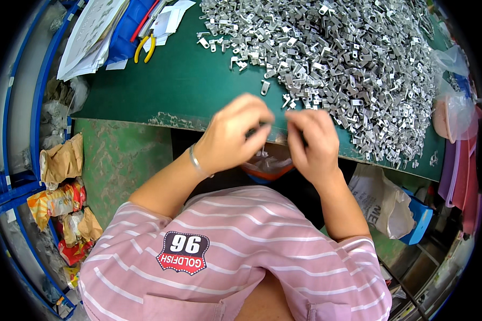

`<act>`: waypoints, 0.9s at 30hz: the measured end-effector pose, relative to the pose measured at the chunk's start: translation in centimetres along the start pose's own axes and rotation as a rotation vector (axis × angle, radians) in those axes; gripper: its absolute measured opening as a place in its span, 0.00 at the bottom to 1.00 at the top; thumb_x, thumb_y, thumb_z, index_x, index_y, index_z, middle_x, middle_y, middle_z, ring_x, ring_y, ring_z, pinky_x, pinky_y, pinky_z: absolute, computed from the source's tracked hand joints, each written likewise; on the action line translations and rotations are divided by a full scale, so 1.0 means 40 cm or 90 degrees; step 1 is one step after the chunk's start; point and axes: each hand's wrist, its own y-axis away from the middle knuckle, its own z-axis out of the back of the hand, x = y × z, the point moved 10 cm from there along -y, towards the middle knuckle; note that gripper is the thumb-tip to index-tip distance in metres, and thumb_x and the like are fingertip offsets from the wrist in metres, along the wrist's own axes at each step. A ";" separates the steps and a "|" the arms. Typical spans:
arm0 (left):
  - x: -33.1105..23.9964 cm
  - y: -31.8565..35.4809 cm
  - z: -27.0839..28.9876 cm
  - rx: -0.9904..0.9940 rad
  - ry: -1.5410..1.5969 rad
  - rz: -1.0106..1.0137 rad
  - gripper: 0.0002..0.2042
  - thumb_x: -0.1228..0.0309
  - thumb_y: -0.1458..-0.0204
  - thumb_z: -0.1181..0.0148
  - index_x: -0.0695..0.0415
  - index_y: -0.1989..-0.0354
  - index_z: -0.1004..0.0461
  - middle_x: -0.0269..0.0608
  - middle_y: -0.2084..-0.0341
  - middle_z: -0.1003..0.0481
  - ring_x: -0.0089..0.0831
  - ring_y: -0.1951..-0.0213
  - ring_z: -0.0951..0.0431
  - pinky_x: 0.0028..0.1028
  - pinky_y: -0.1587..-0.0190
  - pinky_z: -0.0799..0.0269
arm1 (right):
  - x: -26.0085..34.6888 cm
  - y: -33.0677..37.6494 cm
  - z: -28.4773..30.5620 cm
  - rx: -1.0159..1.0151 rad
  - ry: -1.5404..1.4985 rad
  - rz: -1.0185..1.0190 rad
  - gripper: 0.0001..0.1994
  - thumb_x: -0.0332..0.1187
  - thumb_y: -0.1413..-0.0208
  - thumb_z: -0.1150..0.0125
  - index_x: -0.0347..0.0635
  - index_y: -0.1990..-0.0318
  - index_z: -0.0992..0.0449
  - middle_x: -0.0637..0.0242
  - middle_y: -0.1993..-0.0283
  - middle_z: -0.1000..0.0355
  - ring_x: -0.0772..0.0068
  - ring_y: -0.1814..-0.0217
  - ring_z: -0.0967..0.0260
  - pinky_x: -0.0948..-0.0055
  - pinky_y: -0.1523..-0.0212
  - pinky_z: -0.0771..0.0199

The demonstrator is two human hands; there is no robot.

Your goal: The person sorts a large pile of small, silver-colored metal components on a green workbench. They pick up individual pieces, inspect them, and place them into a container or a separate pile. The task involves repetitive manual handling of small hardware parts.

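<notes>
Just over the front edge of the green table [166, 99], my left hand [227, 134] has its thumb and fingers drawn together. Facing it across a small gap, my right hand [317, 144] is also closed in a pinch. Both sets of fingertips are slightly blurred, and whatever they hold is too small to make out. Beyond them spreads a large heap of small silver metal brackets [359, 69], bent and with holes. One loose bracket [265, 87] lies apart, just beyond my hands. Below my hands, an orange-rimmed container [268, 172] lined with clear plastic is partly hidden.
Yellow-handled pliers [151, 49], a blue bin [124, 35] and papers [85, 37] lie at the far left. Blue shelving [37, 101] and paper bags [63, 160] stand left. A pale sack [383, 200] and blue box [419, 219] sit below the table's right side.
</notes>
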 end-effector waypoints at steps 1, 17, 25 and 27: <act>0.015 -0.022 0.014 -0.054 -0.040 0.060 0.11 0.80 0.51 0.34 0.62 0.58 0.22 0.44 0.62 0.25 0.35 0.69 0.24 0.32 0.63 0.26 | -0.010 -0.017 0.004 -0.037 0.059 -0.031 0.14 0.20 0.51 0.34 0.37 0.55 0.21 0.57 0.62 0.26 0.51 0.63 0.28 0.60 0.60 0.27; 0.010 0.026 -0.023 0.059 0.043 0.038 0.06 0.83 0.52 0.36 0.61 0.66 0.22 0.40 0.66 0.23 0.31 0.67 0.21 0.28 0.63 0.24 | -0.015 -0.001 -0.011 0.036 -0.041 -0.081 0.09 0.21 0.49 0.35 0.37 0.59 0.22 0.58 0.66 0.26 0.53 0.66 0.26 0.61 0.65 0.25; -0.049 0.056 -0.049 0.062 -0.077 -0.065 0.08 0.82 0.57 0.35 0.58 0.68 0.22 0.41 0.66 0.23 0.41 0.63 0.23 0.35 0.57 0.27 | -0.021 -0.028 -0.048 -0.017 0.188 0.001 0.12 0.26 0.52 0.33 0.44 0.58 0.21 0.66 0.64 0.27 0.59 0.63 0.30 0.61 0.63 0.30; -0.054 0.075 -0.051 0.064 -0.073 -0.078 0.08 0.82 0.57 0.34 0.58 0.68 0.21 0.40 0.65 0.23 0.41 0.63 0.23 0.35 0.57 0.27 | -0.018 -0.016 -0.041 0.001 0.133 0.016 0.11 0.23 0.55 0.33 0.42 0.61 0.21 0.64 0.63 0.26 0.58 0.62 0.29 0.61 0.63 0.30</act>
